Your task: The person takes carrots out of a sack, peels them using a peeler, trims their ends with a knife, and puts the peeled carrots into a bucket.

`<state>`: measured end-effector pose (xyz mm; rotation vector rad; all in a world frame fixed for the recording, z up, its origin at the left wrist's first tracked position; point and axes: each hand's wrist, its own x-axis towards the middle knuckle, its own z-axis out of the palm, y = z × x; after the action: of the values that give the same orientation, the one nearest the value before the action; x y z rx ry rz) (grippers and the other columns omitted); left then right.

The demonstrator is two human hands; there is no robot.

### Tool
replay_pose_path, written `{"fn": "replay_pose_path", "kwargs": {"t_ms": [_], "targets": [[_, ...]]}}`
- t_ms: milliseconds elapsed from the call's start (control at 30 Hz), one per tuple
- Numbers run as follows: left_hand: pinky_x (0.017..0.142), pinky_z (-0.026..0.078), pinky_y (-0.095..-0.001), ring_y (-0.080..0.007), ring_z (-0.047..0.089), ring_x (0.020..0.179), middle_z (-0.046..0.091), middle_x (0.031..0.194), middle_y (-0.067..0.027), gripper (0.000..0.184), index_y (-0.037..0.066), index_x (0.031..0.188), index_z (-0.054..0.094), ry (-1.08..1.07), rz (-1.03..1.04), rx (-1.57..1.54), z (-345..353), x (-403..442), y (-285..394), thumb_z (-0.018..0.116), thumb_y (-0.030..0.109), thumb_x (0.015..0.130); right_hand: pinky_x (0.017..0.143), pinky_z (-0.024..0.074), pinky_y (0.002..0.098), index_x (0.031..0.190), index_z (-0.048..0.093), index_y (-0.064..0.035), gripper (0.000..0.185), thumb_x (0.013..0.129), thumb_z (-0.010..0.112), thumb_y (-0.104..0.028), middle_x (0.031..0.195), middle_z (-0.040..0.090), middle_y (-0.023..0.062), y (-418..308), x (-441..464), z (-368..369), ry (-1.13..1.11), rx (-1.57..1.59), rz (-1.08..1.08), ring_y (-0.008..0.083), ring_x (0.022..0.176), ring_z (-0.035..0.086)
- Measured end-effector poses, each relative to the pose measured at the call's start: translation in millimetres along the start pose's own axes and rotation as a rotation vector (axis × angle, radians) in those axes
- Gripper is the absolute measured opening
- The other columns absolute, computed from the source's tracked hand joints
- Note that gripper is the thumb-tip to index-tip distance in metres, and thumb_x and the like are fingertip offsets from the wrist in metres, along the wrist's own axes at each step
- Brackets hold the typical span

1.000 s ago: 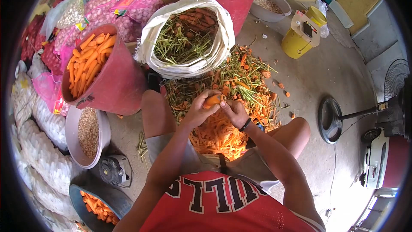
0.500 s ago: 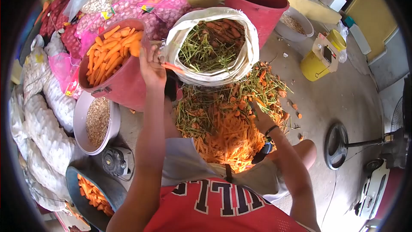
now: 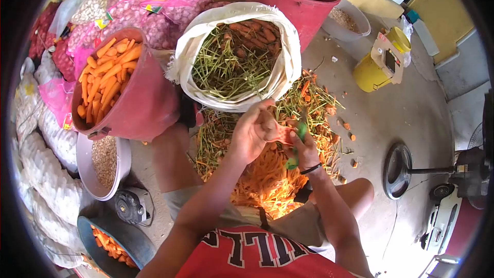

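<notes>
My left hand is closed around a carrot, held above the heap of peelings. My right hand grips a green peeler against the carrot; motion blurs its shape and my fingers hide part of it. Beneath both hands lie orange carrot peelings, mixed farther out with green stem ends. Just beyond them, an open white sack holds unpeeled carrots with green stems. To the left, a tilted red bucket is filled with peeled carrots.
A second red bucket stands behind the sack. At left are a pale basin, a dark tub with carrot pieces, and white sacks. A yellow bucket and a fan's round base are at right.
My left hand has come from beside the red bucket down to the middle with the carrot. My right hand has lifted from the stem scraps, bringing the peeler to the carrot. The view has shifted slightly.
</notes>
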<state>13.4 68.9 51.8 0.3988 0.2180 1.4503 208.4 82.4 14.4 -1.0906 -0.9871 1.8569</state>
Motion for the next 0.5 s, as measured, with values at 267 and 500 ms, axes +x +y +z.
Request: {"fn": "replay_pose_path", "kwargs": {"t_ms": [267, 500], "targets": [[0.077, 0.050, -0.0281, -0.0116, 0.063, 0.085, 0.065, 0.089, -0.0041, 0.028, 0.003, 0.109, 0.064, 0.357, 0.093, 1.083, -52.9, 153.1, 76.7, 0.061, 0.027, 0.094, 0.060, 0.0505, 0.0267, 0.113, 0.060, -0.0029, 0.021, 0.091, 0.061, -0.005, 0.092, 0.066, 0.0097, -25.4, 43.9, -30.5, 0.254, -0.697, -0.307, 0.0153, 0.073, 0.063], [0.087, 0.049, -0.0388, -0.0275, 0.064, 0.100, 0.068, 0.108, -0.0176, 0.042, -0.004, 0.104, 0.067, 0.256, -0.134, 1.829, -180.2, 343.4, 33.3, 0.055, 0.034, 0.090, 0.063, 0.0564, 0.0414, 0.111, 0.060, -0.0107, 0.037, 0.077, 0.064, 0.003, 0.095, 0.060, 0.0123, -29.0, 52.3, -23.6, -0.037, -1.137, -0.504, 0.0335, 0.077, 0.066]]}}
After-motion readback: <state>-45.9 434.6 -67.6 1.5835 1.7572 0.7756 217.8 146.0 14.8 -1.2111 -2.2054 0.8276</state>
